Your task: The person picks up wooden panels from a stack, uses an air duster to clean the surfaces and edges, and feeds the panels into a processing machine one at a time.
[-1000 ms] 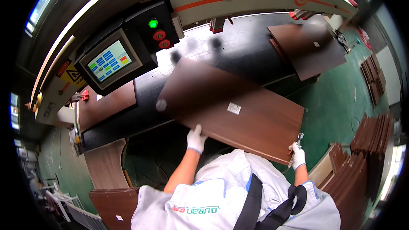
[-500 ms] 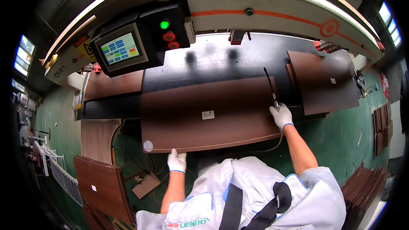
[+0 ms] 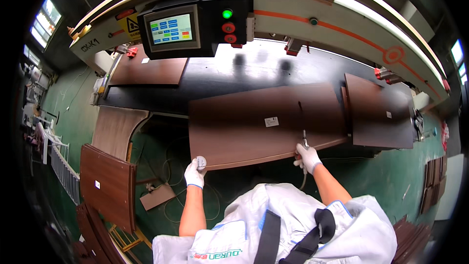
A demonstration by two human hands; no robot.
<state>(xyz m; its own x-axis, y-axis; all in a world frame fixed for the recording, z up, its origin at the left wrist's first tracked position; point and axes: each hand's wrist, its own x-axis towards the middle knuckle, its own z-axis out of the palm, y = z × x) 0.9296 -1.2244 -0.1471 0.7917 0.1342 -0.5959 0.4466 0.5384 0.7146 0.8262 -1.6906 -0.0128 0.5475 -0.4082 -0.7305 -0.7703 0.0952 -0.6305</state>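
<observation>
A large dark brown panel point(image 3: 234, 132) with a small white label point(image 3: 271, 121) lies on the black machine table, its front edge jutting toward me. My gloved left hand point(image 3: 194, 173) grips the panel's near left corner, fingers closed at the edge. Right by it is a round pale disc point(image 3: 201, 162); I cannot tell whether it is a sticker or a loose object. My gloved right hand point(image 3: 308, 158) is closed round an air blow gun point(image 3: 305, 140) at the front edge, right of the middle. The gun's thin nozzle points away over the panel, and a hose hangs below the hand.
A machine beam point(image 3: 342, 27) spans the far side, carrying a lit control screen point(image 3: 171, 30) and buttons. Other brown panels lie at the table's right point(image 3: 381, 112) and far left point(image 3: 146, 71). Stacked panels point(image 3: 107, 183) stand at the left. Hoses and a small board point(image 3: 157, 197) lie on the green floor point(image 3: 68, 88).
My left hand has moved from just below the front edge to the panel's left corner. My right hand has drawn the air gun back from over the panel to its front edge. The view has shifted.
</observation>
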